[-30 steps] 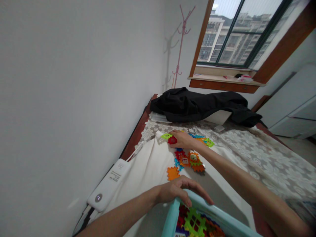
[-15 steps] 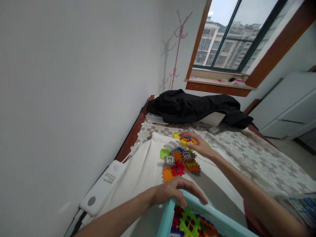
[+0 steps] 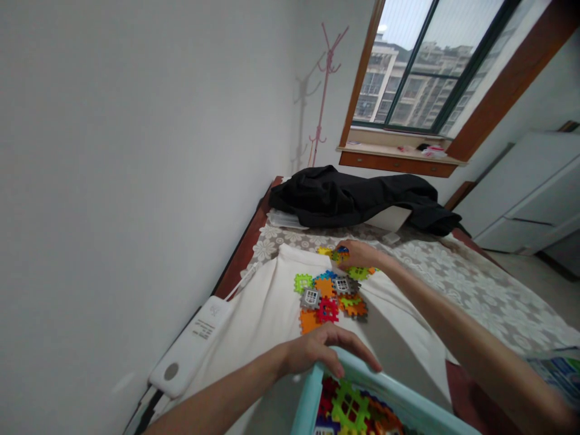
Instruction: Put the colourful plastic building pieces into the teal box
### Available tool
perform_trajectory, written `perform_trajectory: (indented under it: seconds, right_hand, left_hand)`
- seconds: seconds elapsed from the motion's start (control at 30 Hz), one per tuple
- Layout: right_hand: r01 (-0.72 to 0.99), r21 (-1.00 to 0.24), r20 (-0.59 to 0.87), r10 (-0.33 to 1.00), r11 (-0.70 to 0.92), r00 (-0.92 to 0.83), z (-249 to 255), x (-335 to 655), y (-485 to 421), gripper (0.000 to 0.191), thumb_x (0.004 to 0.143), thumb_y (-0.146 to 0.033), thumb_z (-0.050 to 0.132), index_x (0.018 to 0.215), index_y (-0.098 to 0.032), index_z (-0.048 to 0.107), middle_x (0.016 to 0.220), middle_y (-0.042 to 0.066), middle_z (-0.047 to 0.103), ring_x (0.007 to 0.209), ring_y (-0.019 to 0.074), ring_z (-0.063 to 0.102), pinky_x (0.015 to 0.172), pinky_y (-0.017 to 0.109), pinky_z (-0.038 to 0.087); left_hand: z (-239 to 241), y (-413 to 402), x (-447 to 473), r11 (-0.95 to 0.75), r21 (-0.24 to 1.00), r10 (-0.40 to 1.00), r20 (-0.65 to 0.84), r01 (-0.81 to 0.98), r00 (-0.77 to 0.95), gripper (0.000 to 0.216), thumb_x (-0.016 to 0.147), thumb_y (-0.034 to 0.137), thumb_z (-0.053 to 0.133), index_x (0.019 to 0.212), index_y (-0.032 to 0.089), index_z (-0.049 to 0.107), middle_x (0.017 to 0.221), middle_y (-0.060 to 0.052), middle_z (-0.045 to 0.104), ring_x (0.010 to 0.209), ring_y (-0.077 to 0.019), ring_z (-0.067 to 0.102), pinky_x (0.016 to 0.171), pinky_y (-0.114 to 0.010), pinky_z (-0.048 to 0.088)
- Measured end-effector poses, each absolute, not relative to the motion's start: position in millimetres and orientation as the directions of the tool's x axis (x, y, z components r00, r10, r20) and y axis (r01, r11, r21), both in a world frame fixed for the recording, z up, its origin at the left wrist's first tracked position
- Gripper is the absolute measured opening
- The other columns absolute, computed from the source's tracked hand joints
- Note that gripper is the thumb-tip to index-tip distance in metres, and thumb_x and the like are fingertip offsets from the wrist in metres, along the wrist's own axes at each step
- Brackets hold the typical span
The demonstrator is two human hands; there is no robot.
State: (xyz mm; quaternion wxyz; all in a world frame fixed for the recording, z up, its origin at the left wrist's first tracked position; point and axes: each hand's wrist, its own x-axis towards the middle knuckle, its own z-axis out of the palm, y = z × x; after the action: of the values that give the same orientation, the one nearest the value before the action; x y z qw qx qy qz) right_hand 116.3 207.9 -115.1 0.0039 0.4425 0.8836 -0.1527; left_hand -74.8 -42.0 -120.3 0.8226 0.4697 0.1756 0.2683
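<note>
Plastic pieces (image 3: 324, 286) lie near far edge of white cloth (image 3: 260, 320). Right hand (image 3: 357, 254) at farthest ones, grip unclear; left hand (image 3: 322, 348) clasps blue bin (image 3: 389, 385) at far-left corner. Judged step: handling loose pieces; calls for secure pinch.

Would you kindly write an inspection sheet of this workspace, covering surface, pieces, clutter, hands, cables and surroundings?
Surface: plain white cloth over grey-and-white floral bedspread.
Pieces: multicoloured notched plastic tiles in a loose cluster; more inside the pale-blue plastic bin.
Clutter: crumpled black cloth at the far end.
Hands: left hand on the bin's rim; right hand at the farthest tiles, grasp unclear.
Cables: thin white cord beside white oblong device.
Surroundings: pink coat stand, wood-framed window, white wall.
</note>
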Motion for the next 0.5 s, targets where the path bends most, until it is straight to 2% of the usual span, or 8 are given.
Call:
perform_trajectory:
  seconds: [0.07,0.17,0.27,0.37,0.43,0.5]
  right_hand:
    - [0.802,-0.267,-0.099,0.813,0.534,-0.574,-109,123,204,0.045,0.078,-0.033,0.082,0.12,-0.02,0.075,0.112,0.014,0.079,0.099,0.0341,0.075,0.084,0.036,0.055]
    - [0.802,-0.305,-0.039,0.835,0.514,-0.549,-97,136,187,0.038,0.087,-0.034,0.076,0.122,-0.019,0.073,0.112,0.013,0.08,0.098,0.0305,0.075,0.082,0.033,0.054]
    - [0.679,-0.473,-0.086,0.738,0.561,-0.669,-80,147,162,0.04,0.091,-0.05,0.075,0.119,-0.022,0.074,0.111,0.007,0.08,0.096,0.0259,0.075,0.083,0.031,0.054]
    - [0.525,-0.684,-0.139,0.615,0.507,-0.776,-67,148,148,0.045,0.095,-0.061,0.068,0.113,-0.021,0.077,0.103,0.006,0.081,0.09,0.0244,0.075,0.08,0.032,0.056]
    - [0.531,-0.687,-0.091,0.667,0.495,-0.74,-67,139,152,0.045,0.101,-0.059,0.059,0.106,-0.019,0.078,0.095,0.007,0.08,0.083,0.024,0.074,0.075,0.032,0.056]
    - [0.601,-0.584,0.006,0.744,0.545,-0.668,-75,123,165,0.042,0.104,-0.05,0.053,0.106,-0.017,0.079,0.096,0.011,0.08,0.083,0.0256,0.074,0.076,0.035,0.056]
  left_hand:
    - [-120,-42,-74,0.424,0.864,0.61,-0.05,-0.272,0.791,0.053,0.059,0.026,0.075,0.111,0.019,0.085,0.107,-0.005,0.08,0.084,-0.0204,0.068,0.074,-0.028,0.05]
    - [-121,-41,-74,0.428,0.86,0.616,-0.051,-0.279,0.786,0.053,0.058,0.025,0.075,0.11,0.02,0.086,0.106,-0.005,0.081,0.085,-0.0198,0.068,0.074,-0.027,0.051]
    - [-120,-41,-74,0.428,0.859,0.609,-0.045,-0.28,0.792,0.053,0.057,0.024,0.076,0.109,0.021,0.086,0.107,-0.004,0.081,0.086,-0.0196,0.069,0.076,-0.027,0.051]
    - [-118,-41,-75,0.441,0.859,0.602,-0.069,-0.26,0.795,0.053,0.058,0.024,0.076,0.11,0.022,0.086,0.11,-0.004,0.082,0.086,-0.0184,0.07,0.077,-0.026,0.051]
    - [-115,-42,-76,0.433,0.863,0.613,-0.071,-0.26,0.787,0.051,0.059,0.024,0.075,0.109,0.022,0.086,0.11,-0.003,0.082,0.087,-0.0184,0.07,0.076,-0.026,0.051]
    - [-112,-42,-77,0.423,0.866,0.62,-0.063,-0.265,0.782,0.05,0.059,0.023,0.074,0.108,0.022,0.086,0.108,-0.004,0.082,0.089,-0.0193,0.069,0.075,-0.025,0.051]
